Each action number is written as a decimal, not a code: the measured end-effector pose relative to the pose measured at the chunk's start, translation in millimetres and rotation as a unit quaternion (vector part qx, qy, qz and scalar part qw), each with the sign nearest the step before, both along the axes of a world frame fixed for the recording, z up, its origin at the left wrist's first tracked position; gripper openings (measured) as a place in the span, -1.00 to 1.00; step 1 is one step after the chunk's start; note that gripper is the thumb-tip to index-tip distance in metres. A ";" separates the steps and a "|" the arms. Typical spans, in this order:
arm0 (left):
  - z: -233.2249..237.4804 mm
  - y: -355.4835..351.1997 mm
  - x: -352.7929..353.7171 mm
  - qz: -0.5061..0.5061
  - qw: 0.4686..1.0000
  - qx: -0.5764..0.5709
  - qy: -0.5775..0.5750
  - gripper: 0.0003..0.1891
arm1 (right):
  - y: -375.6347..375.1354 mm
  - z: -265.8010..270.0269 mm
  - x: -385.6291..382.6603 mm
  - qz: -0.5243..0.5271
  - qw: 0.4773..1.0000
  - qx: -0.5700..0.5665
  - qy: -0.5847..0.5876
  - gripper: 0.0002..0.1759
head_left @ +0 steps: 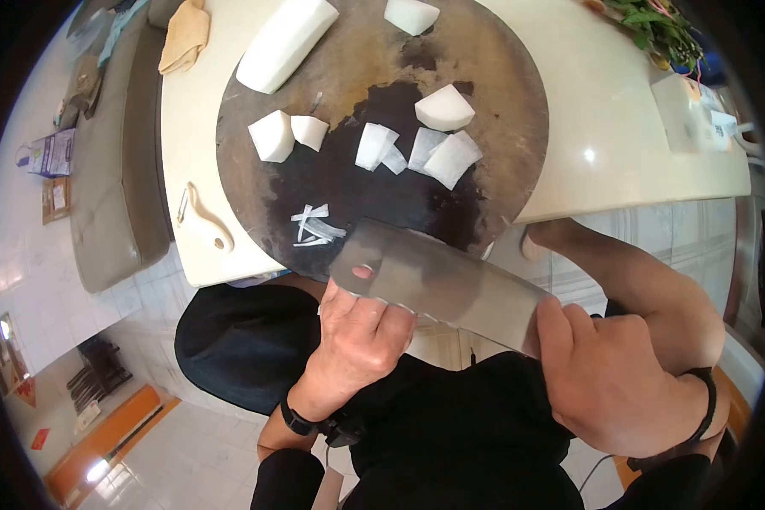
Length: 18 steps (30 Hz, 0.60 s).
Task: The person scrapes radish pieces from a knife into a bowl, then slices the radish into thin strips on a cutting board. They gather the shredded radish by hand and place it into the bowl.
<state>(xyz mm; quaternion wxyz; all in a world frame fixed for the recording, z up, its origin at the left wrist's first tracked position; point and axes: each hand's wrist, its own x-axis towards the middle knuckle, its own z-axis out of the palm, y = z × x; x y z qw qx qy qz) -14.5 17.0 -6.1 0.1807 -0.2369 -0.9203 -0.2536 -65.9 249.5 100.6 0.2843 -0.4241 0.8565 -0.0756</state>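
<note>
Plainly one cleaver [446, 285], right grip [561, 340] closed on it, left grip [357, 336] curled beneath, hold unclear; one board [510, 93]

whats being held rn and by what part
A cleaver: the right hand grips its handle end. The left hand is at the blade's far end, fingers partly hidden, so its hold cannot be told.

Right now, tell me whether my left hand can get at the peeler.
Probably yes: the peeler lies uncovered beside the round board, with nothing apparent blocking the way. The left hand is at the cleaver, though, and would likely need to come away first.
</note>
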 end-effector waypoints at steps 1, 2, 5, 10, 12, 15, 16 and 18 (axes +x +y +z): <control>-0.4 0.5 0.1 0.003 1.000 -0.008 0.005 -0.79 | -2.2 0.3 -2.9 0.008 1.000 -0.025 -0.005 -0.74; -0.5 1.0 -0.7 0.007 1.000 -0.017 0.012 -0.78 | -2.0 -2.1 -0.1 0.008 1.000 -0.024 -0.001 -0.74; 2.6 1.0 -3.3 -0.001 1.000 0.000 -0.019 -0.76 | 0.5 -9.2 7.6 -0.053 0.999 0.004 -0.007 -0.57; 2.4 1.0 -1.1 0.004 1.000 0.011 -0.028 -0.78 | 8.0 1.2 -1.3 -0.054 0.993 -0.082 -0.068 -0.59; 2.9 0.3 -1.8 -0.002 1.000 0.009 -0.018 -0.78 | 7.6 2.6 -0.1 -0.052 0.994 -0.073 -0.067 -0.62; 3.0 0.8 -1.4 -0.004 1.000 0.011 -0.021 -0.78 | 7.6 2.4 -0.4 -0.036 0.997 -0.056 -0.048 -0.66; 4.4 0.7 -0.3 -0.003 1.000 0.007 -0.025 -0.79 | 7.1 2.2 -0.8 -0.020 0.998 -0.051 -0.028 -0.67; 3.7 0.8 0.1 -0.003 1.000 0.003 -0.031 -0.79 | 4.0 0.3 -2.4 -0.007 0.999 -0.045 -0.029 -0.68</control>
